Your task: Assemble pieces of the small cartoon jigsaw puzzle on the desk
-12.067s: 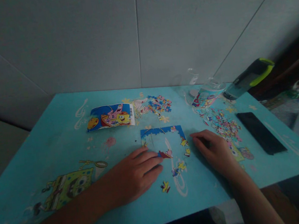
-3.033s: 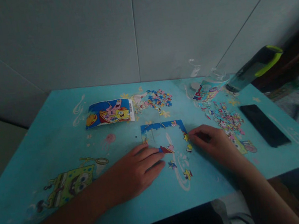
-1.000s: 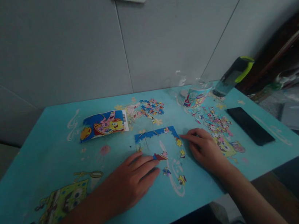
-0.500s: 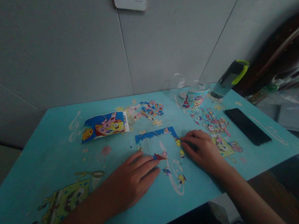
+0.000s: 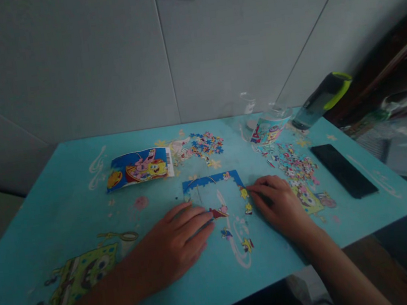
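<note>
A partly joined jigsaw border [image 5: 210, 178] with a blue top strip lies on the table. My left hand [image 5: 179, 235] rests palm down over its left side, fingers stretched out and lightly apart. Its fingertips reach a red-and-pink joined piece [image 5: 219, 213] inside the border. My right hand [image 5: 279, 202] lies at the border's right edge, thumb and forefinger drawn together against a yellow edge piece [image 5: 244, 193]. Another yellow piece [image 5: 248, 208] sits just below that. Nearer me are a small blue-purple piece [image 5: 226, 233] and a yellow-and-red piece [image 5: 247, 245].
A blue puzzle packet [image 5: 140, 167] lies at the back left. Loose pieces form one pile [image 5: 208, 143] behind the border and another [image 5: 297, 162] to the right. A printed cup [image 5: 268, 130], a bottle [image 5: 320, 102] and a black phone [image 5: 344, 170] stand or lie at right.
The camera view has tilted down slightly. My left hand has shifted slightly, fingers still spread. My right thumb and forefinger remain at the border's right edge; the pieces look unmoved.
</note>
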The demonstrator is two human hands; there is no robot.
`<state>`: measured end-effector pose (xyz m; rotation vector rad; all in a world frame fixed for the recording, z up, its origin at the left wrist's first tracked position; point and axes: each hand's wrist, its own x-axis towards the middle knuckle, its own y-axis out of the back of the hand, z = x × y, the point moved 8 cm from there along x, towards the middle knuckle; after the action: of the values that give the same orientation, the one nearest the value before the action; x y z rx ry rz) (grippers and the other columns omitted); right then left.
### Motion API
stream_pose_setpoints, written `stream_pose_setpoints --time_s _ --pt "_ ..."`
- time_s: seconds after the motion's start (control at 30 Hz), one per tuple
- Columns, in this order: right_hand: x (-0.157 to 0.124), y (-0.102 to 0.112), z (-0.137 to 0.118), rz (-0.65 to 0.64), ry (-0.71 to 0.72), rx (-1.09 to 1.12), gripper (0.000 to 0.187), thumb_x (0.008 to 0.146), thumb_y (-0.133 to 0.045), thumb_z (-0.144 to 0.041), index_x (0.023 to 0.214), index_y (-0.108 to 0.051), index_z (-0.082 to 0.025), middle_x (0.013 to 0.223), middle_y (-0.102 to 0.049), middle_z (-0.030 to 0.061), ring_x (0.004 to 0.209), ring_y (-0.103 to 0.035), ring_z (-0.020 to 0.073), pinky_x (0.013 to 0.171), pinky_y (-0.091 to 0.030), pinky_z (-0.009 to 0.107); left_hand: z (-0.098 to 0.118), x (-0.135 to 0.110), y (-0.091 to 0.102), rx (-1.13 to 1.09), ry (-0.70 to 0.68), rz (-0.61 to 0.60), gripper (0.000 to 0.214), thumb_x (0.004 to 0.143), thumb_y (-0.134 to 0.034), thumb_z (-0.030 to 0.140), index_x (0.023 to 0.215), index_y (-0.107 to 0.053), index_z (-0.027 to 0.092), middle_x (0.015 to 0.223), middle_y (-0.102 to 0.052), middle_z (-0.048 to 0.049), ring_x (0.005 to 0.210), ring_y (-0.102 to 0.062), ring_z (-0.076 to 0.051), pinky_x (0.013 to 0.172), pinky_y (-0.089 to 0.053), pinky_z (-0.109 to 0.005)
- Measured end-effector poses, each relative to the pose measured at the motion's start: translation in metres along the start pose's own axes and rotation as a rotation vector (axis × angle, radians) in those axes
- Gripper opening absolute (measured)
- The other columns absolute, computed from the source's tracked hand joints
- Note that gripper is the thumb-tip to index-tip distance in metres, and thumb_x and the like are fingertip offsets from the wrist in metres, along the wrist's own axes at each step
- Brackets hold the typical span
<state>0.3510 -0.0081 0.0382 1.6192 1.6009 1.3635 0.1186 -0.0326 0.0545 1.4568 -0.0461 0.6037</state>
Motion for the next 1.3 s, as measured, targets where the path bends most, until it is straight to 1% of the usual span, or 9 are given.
stream_pose_setpoints --time_s 0.17,0.27,0.37,0.47,0.73,0.83,1.07,1.2,1.3 --pt "-0.001 0.001 0.000 -0.003 0.011 0.014 0.024 0.098 -0.059 -0.021 0.115 -0.075 -0.026 0.107 -0.067 0.0096 0.098 -0.063 0.0274 0.088 -0.051 0.047 -0.017 -0.004 0.010 0.036 0.120 0.053 0.034 0.100 -0.054 0.011 0.133 -0.063 0.012 0.133 -0.065 -0.0114 0.125 -0.058 -0.027 0.112 -0.044 -0.050" --pt "-0.001 0.002 0.000 0.002 0.013 0.022 0.024 0.098 -0.058 -0.021 0.115 -0.075 -0.025 0.107 -0.067 0.0102 0.098 -0.062 0.0277 0.087 -0.051 0.048 -0.027 -0.007 0.012 0.020 0.188 0.070 0.032 0.100 -0.055 0.013 0.130 -0.066 0.014 0.128 -0.066 -0.0114 0.121 -0.060 -0.026 0.107 -0.048 -0.048" --pt "-0.001 0.004 0.000 0.012 0.012 0.042 0.024 0.098 -0.057 -0.021 0.115 -0.075 -0.024 0.107 -0.067 0.0105 0.098 -0.062 0.0276 0.086 -0.051 0.047 -0.027 -0.009 0.006 0.001 0.181 0.025 0.032 0.099 -0.055 0.013 0.128 -0.067 0.016 0.128 -0.065 -0.0113 0.121 -0.059 -0.027 0.107 -0.048 -0.049" --pt "-0.001 0.006 0.000 0.022 0.009 0.064 0.023 0.098 -0.057 -0.022 0.113 -0.075 -0.023 0.106 -0.067 0.0098 0.096 -0.062 0.0269 0.085 -0.051 0.047 -0.021 -0.009 0.002 -0.004 0.140 -0.006 0.029 0.099 -0.056 0.012 0.126 -0.067 0.015 0.129 -0.065 -0.0117 0.122 -0.059 -0.027 0.108 -0.047 -0.050" --pt "-0.002 0.011 0.001 0.059 -0.004 0.088 0.023 0.096 -0.058 -0.020 0.111 -0.075 -0.025 0.104 -0.068 0.0089 0.096 -0.064 0.0266 0.085 -0.052 0.047 -0.016 -0.003 0.006 0.012 0.104 0.020 0.027 0.098 -0.055 0.008 0.121 -0.069 0.013 0.119 -0.069 -0.0105 0.111 -0.063 -0.024 0.097 -0.051 -0.044" --pt "-0.001 0.013 0.002 0.067 -0.007 0.102 0.023 0.096 -0.058 -0.020 0.111 -0.075 -0.025 0.104 -0.069 0.0087 0.096 -0.064 0.0270 0.085 -0.052 0.047 -0.016 -0.005 0.005 0.023 0.096 0.026 0.027 0.099 -0.055 0.009 0.122 -0.068 0.013 0.120 -0.069 -0.0107 0.112 -0.062 -0.025 0.098 -0.051 -0.045" --pt "-0.003 0.011 0.005 0.058 -0.018 0.104 0.021 0.097 -0.058 -0.021 0.111 -0.073 -0.024 0.104 -0.069 0.0089 0.097 -0.064 0.0276 0.087 -0.051 0.048 -0.017 -0.010 -0.006 0.050 0.097 -0.026 0.029 0.099 -0.057 0.009 0.127 -0.064 0.011 0.126 -0.066 -0.0111 0.116 -0.059 -0.026 0.101 -0.047 -0.046" --pt "-0.003 0.011 0.007 0.058 -0.015 0.110 0.020 0.097 -0.059 -0.022 0.111 -0.073 -0.024 0.104 -0.068 0.0087 0.097 -0.064 0.0276 0.087 -0.051 0.048 -0.019 -0.007 0.003 0.060 0.135 -0.009 0.030 0.100 -0.057 0.012 0.129 -0.063 0.015 0.127 -0.067 -0.0090 0.118 -0.059 -0.025 0.104 -0.044 -0.046" --pt "-0.003 0.011 0.008 0.058 -0.005 0.110 0.020 0.097 -0.059 -0.023 0.112 -0.073 -0.024 0.104 -0.069 0.0087 0.097 -0.064 0.0278 0.086 -0.052 0.048 -0.030 -0.008 0.016 0.091 0.210 0.018 0.027 0.099 -0.062 0.025 0.125 -0.066 0.018 0.126 -0.068 -0.0084 0.119 -0.059 -0.027 0.106 -0.042 -0.050"
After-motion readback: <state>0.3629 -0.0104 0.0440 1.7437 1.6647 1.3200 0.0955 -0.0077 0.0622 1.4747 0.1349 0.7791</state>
